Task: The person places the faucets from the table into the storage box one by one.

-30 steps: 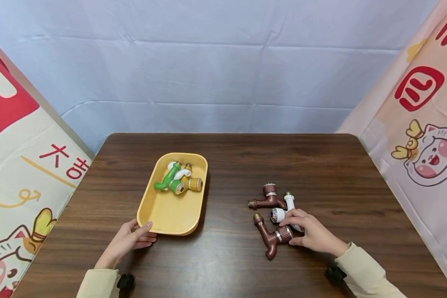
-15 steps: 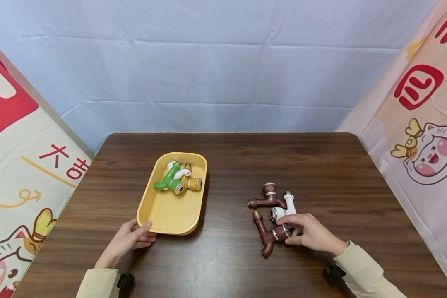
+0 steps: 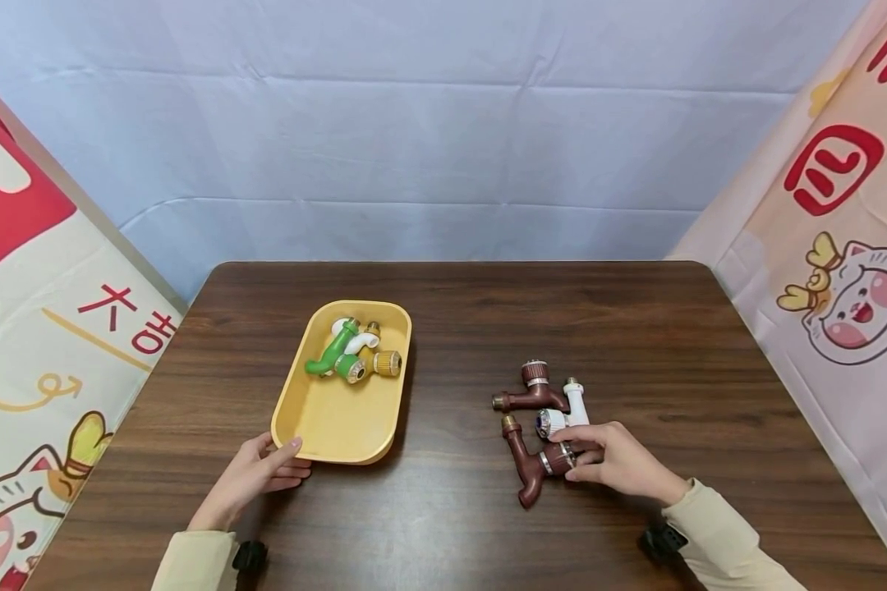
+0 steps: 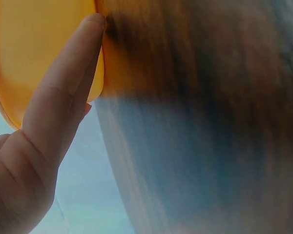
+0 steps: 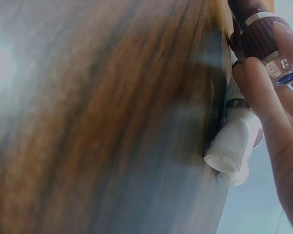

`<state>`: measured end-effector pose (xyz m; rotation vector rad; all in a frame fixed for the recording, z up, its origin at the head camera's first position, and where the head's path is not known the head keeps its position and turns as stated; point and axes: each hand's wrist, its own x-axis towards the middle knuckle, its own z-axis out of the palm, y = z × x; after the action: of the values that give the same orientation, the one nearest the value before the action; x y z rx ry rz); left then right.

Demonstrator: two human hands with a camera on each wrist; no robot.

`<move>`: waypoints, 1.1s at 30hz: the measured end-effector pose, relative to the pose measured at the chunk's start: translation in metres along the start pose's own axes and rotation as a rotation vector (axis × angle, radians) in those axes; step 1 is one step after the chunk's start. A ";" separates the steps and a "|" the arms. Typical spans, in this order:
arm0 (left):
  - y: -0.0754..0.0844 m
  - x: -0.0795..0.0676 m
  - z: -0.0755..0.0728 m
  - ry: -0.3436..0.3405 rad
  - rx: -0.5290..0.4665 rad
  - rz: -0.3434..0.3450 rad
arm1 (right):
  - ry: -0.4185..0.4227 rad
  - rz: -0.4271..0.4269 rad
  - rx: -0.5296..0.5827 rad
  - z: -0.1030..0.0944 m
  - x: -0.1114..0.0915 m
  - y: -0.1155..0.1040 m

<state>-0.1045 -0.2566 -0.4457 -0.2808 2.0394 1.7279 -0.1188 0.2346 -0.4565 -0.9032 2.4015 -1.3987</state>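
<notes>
My left hand (image 3: 255,476) grips the near left corner of a yellow tray (image 3: 333,435), thumb over the rim and fingers at its outer side. Inside the tray's far end lie a green faucet (image 3: 335,353), a yellow faucet (image 3: 387,364) and a white one (image 3: 362,343), partly covered. With thumb and fingers my right hand (image 3: 617,464) pinches the ribbed knob of a brown faucet (image 3: 525,468); the right wrist view shows that knob (image 5: 259,39) between the fingertips. A white faucet (image 3: 575,402), partly hidden by the hand, and another brown faucet (image 3: 535,394) lie just beyond.
A dark wood-grain table (image 3: 443,525) carries everything. Pale cloth (image 3: 443,148) hangs behind its far edge, and printed banners (image 3: 850,271) stand at both sides. The tray and the faucet group are apart, with bare tabletop between them.
My right hand has shifted slightly left and away from me, turning the near brown faucet a little with it. The left hand and tray have stayed put.
</notes>
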 end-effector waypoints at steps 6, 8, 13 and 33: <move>0.000 -0.001 0.000 -0.006 0.001 0.006 | 0.003 0.021 0.044 0.000 -0.001 0.000; 0.000 -0.001 0.000 -0.005 0.003 0.007 | 0.008 0.012 0.051 0.000 -0.001 -0.001; 0.000 0.000 0.000 -0.004 0.007 0.006 | 0.023 -0.020 0.045 -0.001 0.000 -0.002; 0.000 0.000 0.001 0.026 -0.001 -0.015 | 0.033 -0.014 0.106 -0.005 0.004 -0.013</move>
<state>-0.1044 -0.2555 -0.4459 -0.3206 2.0494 1.7251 -0.1192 0.2312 -0.4424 -0.8791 2.3238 -1.5409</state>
